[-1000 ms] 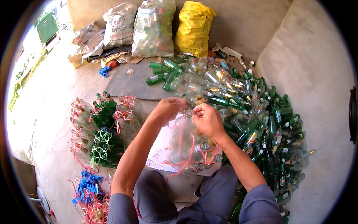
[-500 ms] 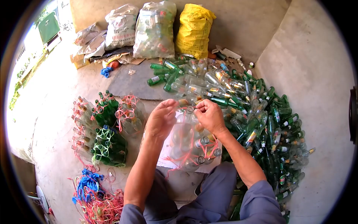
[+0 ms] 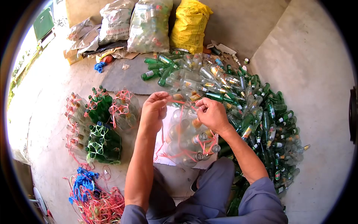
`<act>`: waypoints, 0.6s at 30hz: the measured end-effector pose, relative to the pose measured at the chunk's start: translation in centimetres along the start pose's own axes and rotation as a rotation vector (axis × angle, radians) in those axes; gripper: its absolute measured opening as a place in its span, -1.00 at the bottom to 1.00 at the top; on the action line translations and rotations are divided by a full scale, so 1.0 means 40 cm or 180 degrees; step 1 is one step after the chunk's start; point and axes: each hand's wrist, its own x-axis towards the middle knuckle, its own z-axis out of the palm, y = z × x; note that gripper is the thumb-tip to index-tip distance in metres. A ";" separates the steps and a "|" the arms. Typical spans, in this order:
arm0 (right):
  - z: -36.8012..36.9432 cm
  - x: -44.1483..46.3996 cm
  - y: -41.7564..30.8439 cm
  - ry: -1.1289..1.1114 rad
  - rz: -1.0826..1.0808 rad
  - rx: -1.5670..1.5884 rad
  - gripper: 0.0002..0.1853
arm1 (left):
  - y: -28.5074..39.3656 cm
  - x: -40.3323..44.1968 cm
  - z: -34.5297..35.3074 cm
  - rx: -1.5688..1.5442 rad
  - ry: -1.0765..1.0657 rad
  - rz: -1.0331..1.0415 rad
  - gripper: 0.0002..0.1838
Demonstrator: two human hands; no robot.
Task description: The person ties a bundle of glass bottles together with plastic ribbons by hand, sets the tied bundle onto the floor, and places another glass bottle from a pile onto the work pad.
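Observation:
Between my knees and hands stands a group of clear glass bottles [image 3: 175, 131], upright on a white board [image 3: 159, 139]. Red plastic twine [image 3: 179, 155] runs around and between their necks. My left hand [image 3: 154, 106] is closed at the far left of the group, pinching a stretch of the red twine. Across from it, my right hand [image 3: 212, 114] pinches the same twine beside a bottle neck at the far edge. The twine spans the short gap between both hands. My fingers partly cover the twine's ends.
Tied bundles of green bottles [image 3: 104, 143] and clear bottles [image 3: 126, 108] stand at left. A tangle of red twine [image 3: 102, 205] with blue strands lies front left. Loose bottles [image 3: 257, 123] are heaped along the right. Full sacks, including a yellow sack [image 3: 190, 26], line the back wall.
My left hand has closed and moved away from the right hand, drawing the red twine out between them. The whole view has shifted slightly.

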 end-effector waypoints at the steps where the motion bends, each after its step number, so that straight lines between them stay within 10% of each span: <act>1: 0.001 -0.003 0.004 -0.0001 -0.0019 -0.0003 -0.84 | -0.016 0.003 -0.010 0.0241 0.0020 -0.0103 -0.75; 11: -0.042 -0.029 0.012 0.0097 0.0110 -0.0048 -0.84 | -0.089 -0.024 0.012 0.3128 0.0436 0.0512 -0.74; 18: -0.053 -0.054 -0.027 0.0000 -0.0216 -0.1118 -0.83 | -0.098 -0.014 -0.014 0.2600 0.0214 0.0406 -0.80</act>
